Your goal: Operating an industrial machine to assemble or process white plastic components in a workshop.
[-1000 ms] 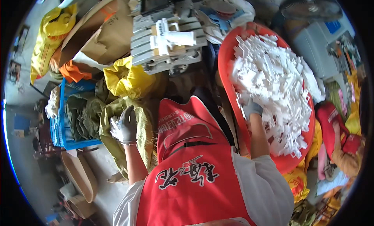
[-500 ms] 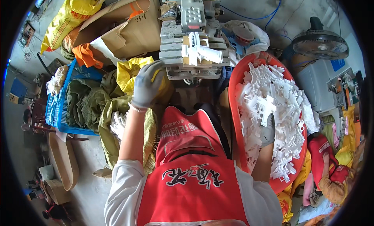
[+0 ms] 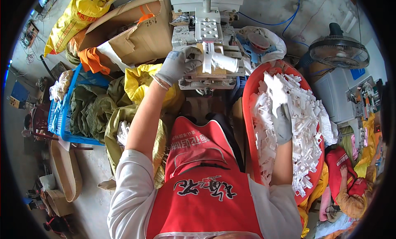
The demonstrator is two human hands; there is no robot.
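Observation:
My left hand (image 3: pixel 180 65), in a grey glove, reaches to the machine bed, its fingers curled and pinched at the left edge of a white plastic toy pistol piece (image 3: pixel 223 62). That piece lies on a small brown block on the bed; the glove hides part of its edge. My right hand (image 3: pixel 283 125), also gloved in grey, holds another white toy pistol piece (image 3: pixel 279 90) above the red tub (image 3: pixel 249 111). Heaped loose white plastic pieces (image 3: pixel 304 156) fill the tub beneath it.
Over the bed stands the grey machine's perforated block (image 3: pixel 208 30). To the left are a yellow bag (image 3: pixel 142 82), an olive sack (image 3: pixel 113 123), a blue basket (image 3: pixel 62 115) and a cardboard box (image 3: pixel 144 37). A fan (image 3: pixel 339 49) stands at the right; another person (image 3: pixel 350 185) sits lower right.
My left hand has moved right and up from above the yellow bag to the piece on the bed, its fingers curling. My right hand has raised its piece from the heap.

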